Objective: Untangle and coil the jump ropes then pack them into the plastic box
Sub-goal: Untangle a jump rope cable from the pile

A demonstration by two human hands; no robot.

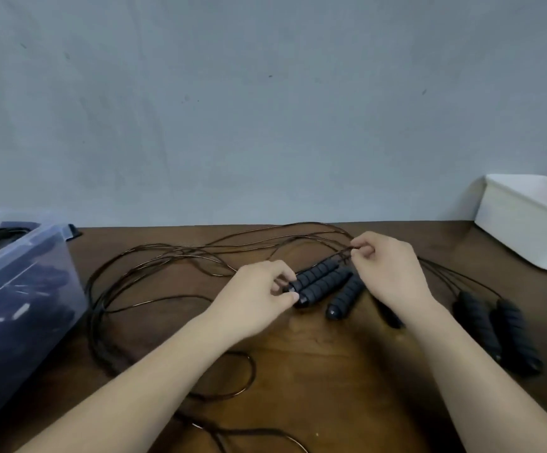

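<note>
Thin dark jump-rope cords (154,256) lie tangled in loops across the brown table (314,354). My left hand (259,295) pinches the near ends of two black ribbed handles (319,279) lying side by side. My right hand (390,269) pinches the cords where they leave the far ends of those handles. A third handle (345,297) lies just beside the pair, partly under my right hand. Two more handles (497,331) lie at the right. The clear plastic box (20,289) stands at the left with dark ropes inside.
A white plastic tub (527,223) sits at the back right of the table, against the grey wall. Cord loops run down to the near table edge between my forearms. A small dark object lies behind the clear box.
</note>
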